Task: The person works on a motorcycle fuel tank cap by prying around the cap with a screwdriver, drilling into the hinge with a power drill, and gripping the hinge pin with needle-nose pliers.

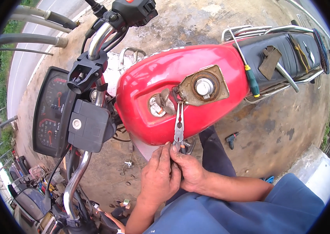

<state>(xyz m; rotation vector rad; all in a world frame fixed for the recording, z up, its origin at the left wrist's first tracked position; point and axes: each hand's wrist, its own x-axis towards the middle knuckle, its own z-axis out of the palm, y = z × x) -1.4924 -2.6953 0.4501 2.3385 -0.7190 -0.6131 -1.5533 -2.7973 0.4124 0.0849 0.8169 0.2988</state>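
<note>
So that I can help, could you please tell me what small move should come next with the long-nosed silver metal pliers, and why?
Probably a gentle squeeze of the pliers: their tips are at the hinge side of the open, rusty metal fuel cap, and the left hand and right hand hold the handles.

Outdoor roadside repair yard, stained ground (268, 126), motorcycle (145, 74), pliers (178, 135), screwdriver (252, 80), road (26, 70)

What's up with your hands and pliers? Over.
Left hand, right hand: together at pliers. Tips at hinge of open fuel cap. Grey cloth at filler opening, close by.
</note>
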